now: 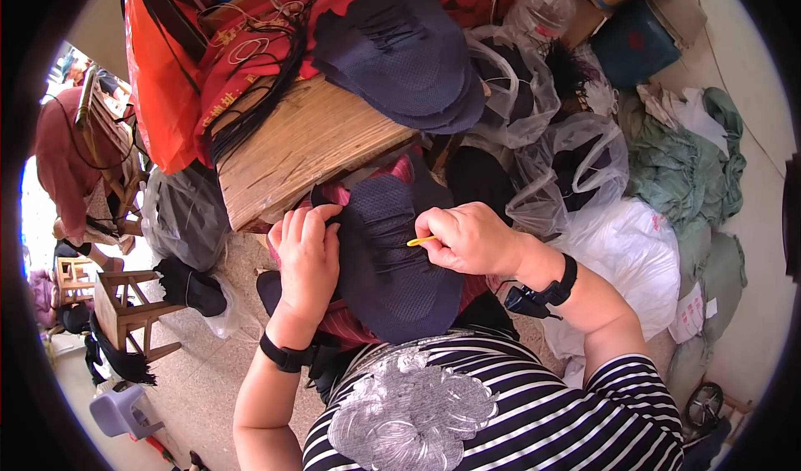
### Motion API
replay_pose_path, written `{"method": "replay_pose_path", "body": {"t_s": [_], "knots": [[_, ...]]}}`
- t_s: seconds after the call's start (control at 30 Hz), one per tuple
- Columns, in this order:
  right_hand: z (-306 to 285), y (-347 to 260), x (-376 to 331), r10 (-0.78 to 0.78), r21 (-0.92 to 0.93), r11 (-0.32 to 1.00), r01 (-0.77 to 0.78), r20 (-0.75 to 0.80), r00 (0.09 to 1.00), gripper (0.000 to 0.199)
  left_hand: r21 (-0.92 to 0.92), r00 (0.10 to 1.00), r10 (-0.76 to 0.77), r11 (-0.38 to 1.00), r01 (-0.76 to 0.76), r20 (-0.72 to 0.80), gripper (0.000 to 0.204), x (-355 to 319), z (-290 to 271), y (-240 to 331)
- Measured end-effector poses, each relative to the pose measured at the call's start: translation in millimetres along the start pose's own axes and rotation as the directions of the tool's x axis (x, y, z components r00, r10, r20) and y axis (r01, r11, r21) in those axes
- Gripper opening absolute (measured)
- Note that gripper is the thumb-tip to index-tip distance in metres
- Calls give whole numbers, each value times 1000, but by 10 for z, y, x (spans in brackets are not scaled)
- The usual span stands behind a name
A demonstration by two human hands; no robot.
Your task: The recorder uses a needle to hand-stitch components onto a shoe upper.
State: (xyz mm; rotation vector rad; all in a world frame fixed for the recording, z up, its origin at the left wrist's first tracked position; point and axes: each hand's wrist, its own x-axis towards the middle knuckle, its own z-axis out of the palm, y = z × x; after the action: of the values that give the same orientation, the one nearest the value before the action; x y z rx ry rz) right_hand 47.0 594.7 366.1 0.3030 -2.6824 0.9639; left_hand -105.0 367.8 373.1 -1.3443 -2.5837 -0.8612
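A dark navy knit shoe upper [405,292] lies spread over my lap, with rows of dark lacing [390,231] across its middle. My left hand [304,250] is at its left edge, thumb and bent fingers closed on the fabric. My right hand [471,237] hovers over the right end of the lacing, pinching a slim yellow tool [422,241]. That tool points left toward the lacing; the rest of it is hidden in my fingers, so its kind is unclear. Reddish striped cloth shows beneath the upper.
Just ahead stands a wooden bench [309,137] bearing a stack of similar navy uppers [400,62] and a bundle of black laces [271,87]. Plastic bags [576,158] and a white sack [626,246] crowd the right. Wooden stools [125,304] and another person [75,154] are at left.
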Motion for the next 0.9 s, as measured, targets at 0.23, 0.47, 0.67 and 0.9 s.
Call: {"method": "replay_pose_path", "body": {"t_s": [0.23, 0.47, 0.67, 0.9], "knots": [[2, 24, -24, -9, 13, 1000, 10, -69, 998, 20, -23, 1000, -21, 1000, 21, 5, 27, 2, 6, -24], [-93, -56, -100, 585, 510, 718, -473, -76, 807, 15, 128, 967, 60, 991, -29, -246, 32, -81, -169, 96], [23, -221, -13, 426, 488, 790, -371, -3, 905, 15, -201, 978, 200, 962, -186, 55, 25, -218, -232, 207], [97, -115, 101, 413, 514, 729, -452, 198, 889, 22, -228, 985, 155, 964, -136, 70, 22, -104, -189, 304]]}}
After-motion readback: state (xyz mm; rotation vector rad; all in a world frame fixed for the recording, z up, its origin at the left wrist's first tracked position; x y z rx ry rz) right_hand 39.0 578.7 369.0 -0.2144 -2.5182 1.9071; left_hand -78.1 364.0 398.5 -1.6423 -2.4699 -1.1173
